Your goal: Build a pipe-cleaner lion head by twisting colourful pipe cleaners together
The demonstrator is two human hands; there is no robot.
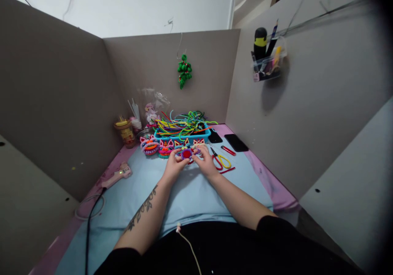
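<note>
Both hands meet over a light blue mat [190, 193] on the desk. My left hand [173, 165] and my right hand [206, 163] pinch a small purple pipe-cleaner figure with a red centre [186, 154] between their fingertips. Right behind it stands a row of finished colourful pipe-cleaner figures [159, 146] with pointed ears. A blue tray [184, 137] heaped with loose coloured pipe cleaners sits behind that row.
Scissors with red and yellow handles [221, 161] lie right of my hands, two dark phones [236, 142] beyond them. A pink glue gun [116, 176] with a black cord lies at left. A jar [125, 132] stands at the back left. Grey partition walls enclose the desk.
</note>
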